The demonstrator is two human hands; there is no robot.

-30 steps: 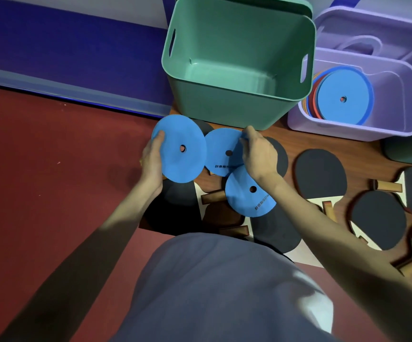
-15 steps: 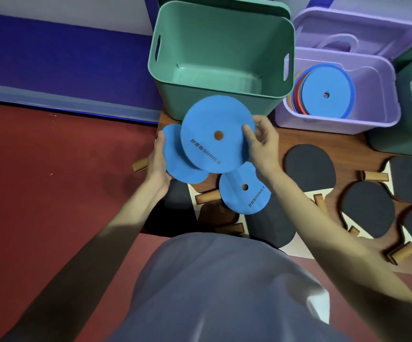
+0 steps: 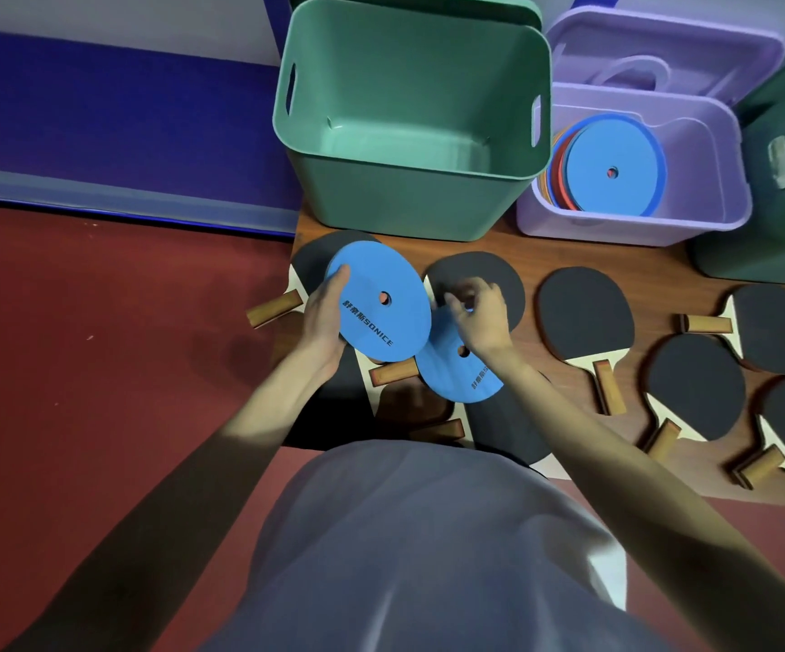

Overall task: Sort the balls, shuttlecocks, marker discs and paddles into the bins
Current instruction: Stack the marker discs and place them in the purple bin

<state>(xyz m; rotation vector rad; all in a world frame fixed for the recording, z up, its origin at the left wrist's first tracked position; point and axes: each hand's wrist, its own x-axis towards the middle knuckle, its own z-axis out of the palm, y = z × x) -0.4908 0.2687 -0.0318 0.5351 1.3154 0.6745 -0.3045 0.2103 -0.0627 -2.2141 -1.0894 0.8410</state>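
Note:
My left hand [image 3: 322,317] grips a blue marker disc [image 3: 381,303] by its left edge and holds it tilted over the paddles; a second disc may lie behind it, I cannot tell. My right hand [image 3: 477,317] pinches the top edge of another blue marker disc [image 3: 456,374], which rests on the paddles below. Several black paddles with wooden handles lie on the wooden board [image 3: 569,249], one [image 3: 583,312] just right of my right hand. An empty light green bin [image 3: 404,204] stands behind my hands. A purple bin [image 3: 635,223] to its right holds a stack of discs [image 3: 611,171].
A dark green bin [image 3: 767,204] stands at the far right, with something pale inside. The purple bin's lid [image 3: 663,44] leans behind it. Red floor [image 3: 98,345] stretches to the left, with a blue wall base beyond. My grey-clothed knee [image 3: 428,534] fills the lower middle.
My right hand let go of the raised disc, which now sits lower in my left hand, and dropped onto the disc lying on the paddles.

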